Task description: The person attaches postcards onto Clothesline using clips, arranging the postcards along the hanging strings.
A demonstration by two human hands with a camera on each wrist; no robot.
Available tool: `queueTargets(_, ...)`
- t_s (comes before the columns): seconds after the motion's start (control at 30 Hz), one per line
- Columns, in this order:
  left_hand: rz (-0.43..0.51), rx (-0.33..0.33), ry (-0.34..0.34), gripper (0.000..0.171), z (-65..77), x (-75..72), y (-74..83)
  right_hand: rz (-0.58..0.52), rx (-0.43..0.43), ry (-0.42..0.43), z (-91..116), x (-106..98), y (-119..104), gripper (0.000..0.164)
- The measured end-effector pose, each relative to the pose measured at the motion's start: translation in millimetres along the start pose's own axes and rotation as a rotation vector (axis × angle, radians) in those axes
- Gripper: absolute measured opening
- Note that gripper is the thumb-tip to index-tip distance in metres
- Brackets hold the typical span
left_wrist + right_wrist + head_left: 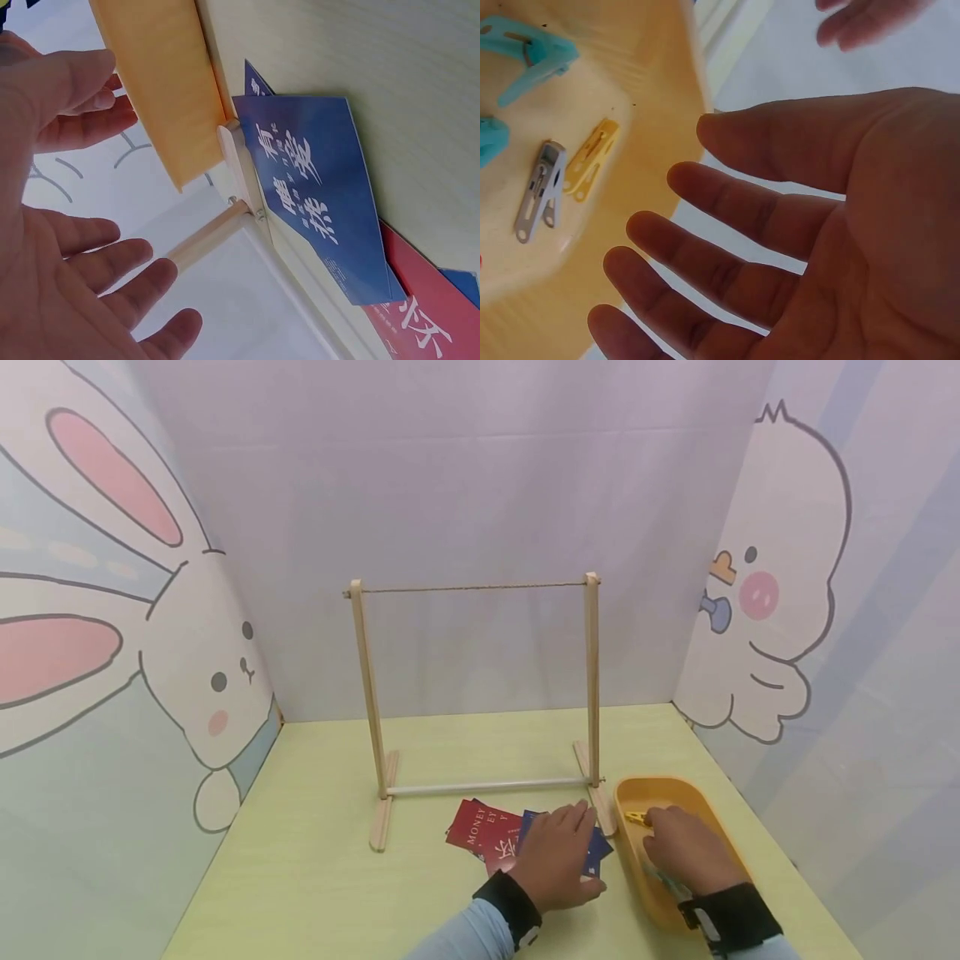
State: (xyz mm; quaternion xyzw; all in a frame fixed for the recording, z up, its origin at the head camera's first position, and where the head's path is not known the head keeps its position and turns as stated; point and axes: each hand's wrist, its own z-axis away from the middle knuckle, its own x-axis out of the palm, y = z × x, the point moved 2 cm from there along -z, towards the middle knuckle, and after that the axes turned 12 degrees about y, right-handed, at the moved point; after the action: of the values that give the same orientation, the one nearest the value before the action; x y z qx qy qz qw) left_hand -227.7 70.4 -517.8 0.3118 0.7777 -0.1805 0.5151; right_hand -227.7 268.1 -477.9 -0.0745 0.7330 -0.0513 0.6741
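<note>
My left hand (558,860) is held over the printed cards, with its fingers apart and nothing in its grasp. A blue card (307,172) with white lettering overlaps a red card (409,319); more blue corners stick out beneath. My right hand (690,852) reaches over the yellow-orange bin (660,785), and its palm and spread fingers hold nothing in the right wrist view. On the bin floor lie a yellow clothespin (591,161), a grey clothespin (540,191) and a teal clothespin (547,56). The yellow one is close to the right fingertips in the head view.
Behind the cards stands a wooden rack (369,693) with a string (472,587) tied across its top and a white rod (487,787) low between its posts. Its right foot reaches close to the bin. Cloth walls with cartoon animals enclose the pale yellow-green table (300,877).
</note>
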Motion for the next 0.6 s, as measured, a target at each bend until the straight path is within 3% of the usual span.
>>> queueTargets(0.33, -0.005, 0.127, 0.008, 0.107, 0.1, -1.7, 18.9, -0.062, 0.034, -0.029, 1, 14, 9, 0.027)
queueTargets(0.6, 0.008, 0.160, -0.013, 0.112, -0.2, -3.0, 25.5, -0.082, 0.034, -0.036, 0, 22, 13, 0.028)
